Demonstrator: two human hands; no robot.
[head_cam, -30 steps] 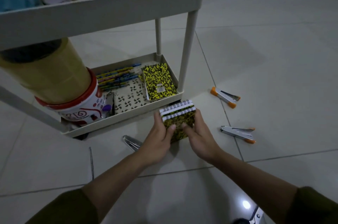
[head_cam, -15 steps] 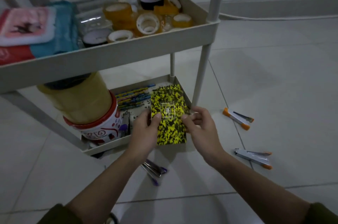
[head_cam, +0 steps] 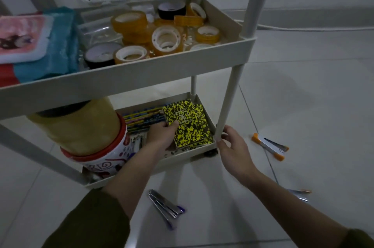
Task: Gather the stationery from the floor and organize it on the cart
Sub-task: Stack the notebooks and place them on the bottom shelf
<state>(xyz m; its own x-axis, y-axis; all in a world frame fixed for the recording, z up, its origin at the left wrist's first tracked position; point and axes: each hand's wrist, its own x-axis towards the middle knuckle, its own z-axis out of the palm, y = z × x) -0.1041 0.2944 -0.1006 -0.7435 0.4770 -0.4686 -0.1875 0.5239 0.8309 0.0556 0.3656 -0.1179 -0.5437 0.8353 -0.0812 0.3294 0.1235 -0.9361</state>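
Left hand (head_cam: pixel 162 136) grips the yellow-and-black notebook (head_cam: pixel 187 124) at its near-left edge, setting it on others in the cart's bottom shelf (head_cam: pixel 182 157). Right hand (head_cam: pixel 232 146) hangs relaxed, holding nothing, beside the cart leg (head_cam: pixel 227 106). Risk: the stack could slide and sit crooked against the pencils (head_cam: pixel 141 119). Room is tight beneath the upper shelf; three staplers (head_cam: pixel 165 206) (head_cam: pixel 270 145) (head_cam: pixel 299 194) remain on the floor.

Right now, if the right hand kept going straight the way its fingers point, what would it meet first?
The right hand points up and left at the cart's front corner post. Its fingertips look to be at the post's foot already, so probably the post; depth is unclear.
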